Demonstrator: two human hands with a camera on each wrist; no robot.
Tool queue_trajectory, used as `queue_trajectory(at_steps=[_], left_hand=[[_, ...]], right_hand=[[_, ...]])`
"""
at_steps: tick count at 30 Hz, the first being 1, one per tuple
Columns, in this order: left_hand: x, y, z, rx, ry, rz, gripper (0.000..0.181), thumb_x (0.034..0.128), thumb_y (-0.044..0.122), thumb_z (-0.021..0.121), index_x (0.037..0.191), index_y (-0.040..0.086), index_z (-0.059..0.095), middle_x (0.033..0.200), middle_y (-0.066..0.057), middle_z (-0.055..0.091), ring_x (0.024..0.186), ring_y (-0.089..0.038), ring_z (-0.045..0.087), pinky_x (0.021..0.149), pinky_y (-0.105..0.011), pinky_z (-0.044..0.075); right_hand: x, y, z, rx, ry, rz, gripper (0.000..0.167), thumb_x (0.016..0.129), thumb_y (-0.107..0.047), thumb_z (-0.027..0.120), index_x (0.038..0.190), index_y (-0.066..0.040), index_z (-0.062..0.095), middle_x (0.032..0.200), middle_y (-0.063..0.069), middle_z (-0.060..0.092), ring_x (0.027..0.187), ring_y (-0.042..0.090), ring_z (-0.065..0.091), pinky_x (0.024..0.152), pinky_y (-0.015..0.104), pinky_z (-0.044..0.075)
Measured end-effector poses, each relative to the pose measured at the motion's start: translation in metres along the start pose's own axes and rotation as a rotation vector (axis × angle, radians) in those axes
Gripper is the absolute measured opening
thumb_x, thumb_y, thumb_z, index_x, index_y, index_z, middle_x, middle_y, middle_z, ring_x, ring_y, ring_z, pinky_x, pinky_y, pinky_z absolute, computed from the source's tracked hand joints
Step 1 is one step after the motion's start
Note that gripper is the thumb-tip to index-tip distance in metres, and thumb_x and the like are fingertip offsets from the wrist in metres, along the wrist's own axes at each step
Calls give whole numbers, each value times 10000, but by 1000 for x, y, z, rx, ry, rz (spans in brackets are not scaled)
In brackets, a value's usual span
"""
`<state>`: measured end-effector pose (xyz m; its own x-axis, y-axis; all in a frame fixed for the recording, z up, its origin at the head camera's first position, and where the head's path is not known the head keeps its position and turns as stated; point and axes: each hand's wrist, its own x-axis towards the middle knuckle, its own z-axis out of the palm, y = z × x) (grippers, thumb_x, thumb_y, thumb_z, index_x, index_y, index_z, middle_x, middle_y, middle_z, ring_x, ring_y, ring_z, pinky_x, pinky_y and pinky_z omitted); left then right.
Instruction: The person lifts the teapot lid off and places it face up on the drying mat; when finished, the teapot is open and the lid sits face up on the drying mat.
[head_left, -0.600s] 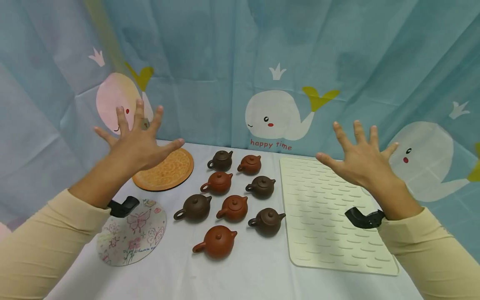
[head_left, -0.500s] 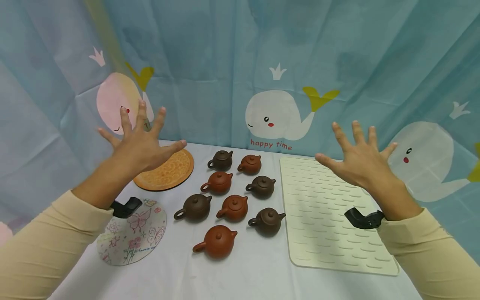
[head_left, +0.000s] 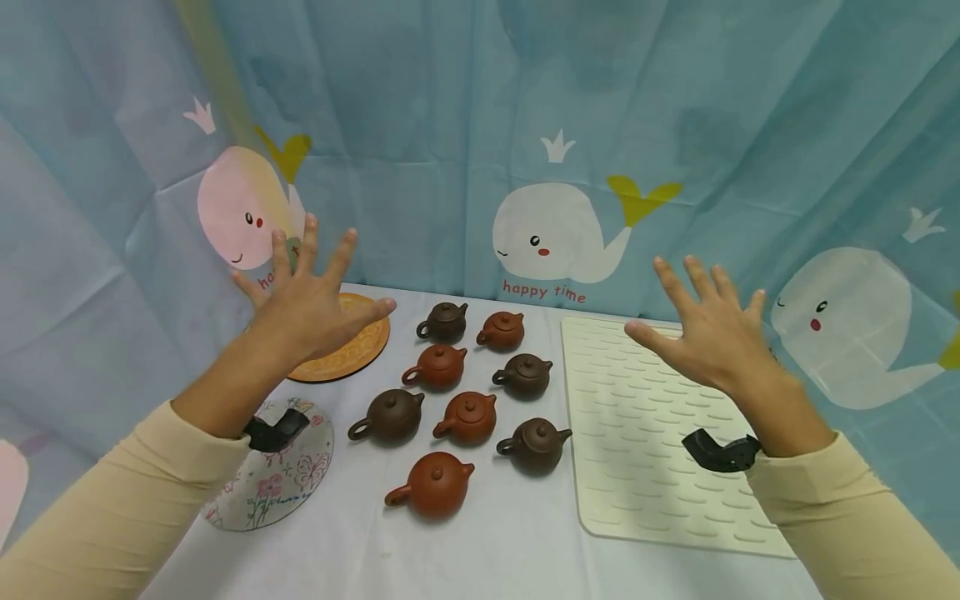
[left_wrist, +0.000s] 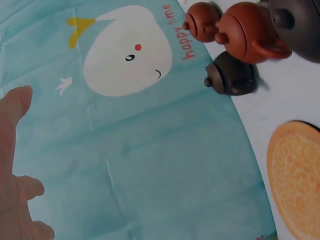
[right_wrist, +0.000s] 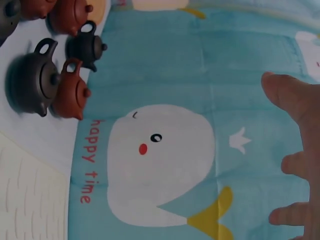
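Observation:
Several small clay teapots stand in a loose cluster mid-table, some reddish-brown like the front one (head_left: 437, 486), others dark brown like the one at left (head_left: 392, 417). Their handles point left and their spouts right in the head view. My left hand (head_left: 306, 310) is raised with fingers spread, in front of an orange round mat (head_left: 367, 337) that it partly covers. Fingers likewise spread, my right hand (head_left: 712, 337) hovers in front of a cream ridged mat (head_left: 622, 450). Neither hand touches anything. Both wrist views show fingers held up before the curtain, apart from the teapots.
A round mat with butterfly drawings (head_left: 300, 483) lies at the left, partly behind my left wrist. White cloth (head_left: 510, 550) covers the table. A blue curtain with printed whales (head_left: 420, 208) hangs right behind the table's far edge.
My left hand has moved right and slightly down. The right hand has shifted a little left and down. The teapots and mats stay where they were on the table.

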<state>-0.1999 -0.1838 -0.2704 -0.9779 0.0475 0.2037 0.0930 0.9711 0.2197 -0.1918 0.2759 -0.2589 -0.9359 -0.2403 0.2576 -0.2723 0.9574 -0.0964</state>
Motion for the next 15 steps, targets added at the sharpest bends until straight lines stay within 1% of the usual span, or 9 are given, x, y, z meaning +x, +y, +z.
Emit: queue_trajectory(at_steps=[3, 6, 11, 15], left_hand=[[-4, 2, 4, -13, 19, 15, 1056, 751, 867, 395, 1553, 319, -18, 1539, -66, -294, 1333, -379, -323, 826, -774, -198], [-7, 4, 9, -21, 25, 29, 1055, 755, 859, 407, 1551, 319, -25, 1543, -69, -285, 1338, -381, -316, 826, -777, -194], [-10, 8, 21, -39, 24, 60, 1049, 763, 843, 434, 1553, 315, -13, 1565, -91, -225, 1353, -391, -279, 840, -772, -183], [-13, 9, 30, -57, 28, 72, 1040, 765, 841, 432, 1559, 300, 34, 1579, -103, -174, 1370, -399, -238, 866, -785, -137]], right_hand=[[-2, 0, 3, 38, 22, -44, 868, 896, -620, 530, 1565, -228, 140, 1560, 217, 148, 1384, 491, 97, 939, 779, -12], [-4, 1, 8, 96, 63, -106, 828, 904, -551, 579, 1553, -192, 211, 1535, 229, 214, 1367, 488, 171, 965, 758, 72], [-8, 4, 22, 210, 146, -203, 752, 900, -440, 650, 1511, -137, 333, 1483, 238, 315, 1323, 489, 270, 947, 725, 212], [-10, 5, 33, 268, 194, -256, 711, 880, -384, 693, 1471, -112, 406, 1453, 228, 368, 1298, 467, 321, 933, 689, 278]])
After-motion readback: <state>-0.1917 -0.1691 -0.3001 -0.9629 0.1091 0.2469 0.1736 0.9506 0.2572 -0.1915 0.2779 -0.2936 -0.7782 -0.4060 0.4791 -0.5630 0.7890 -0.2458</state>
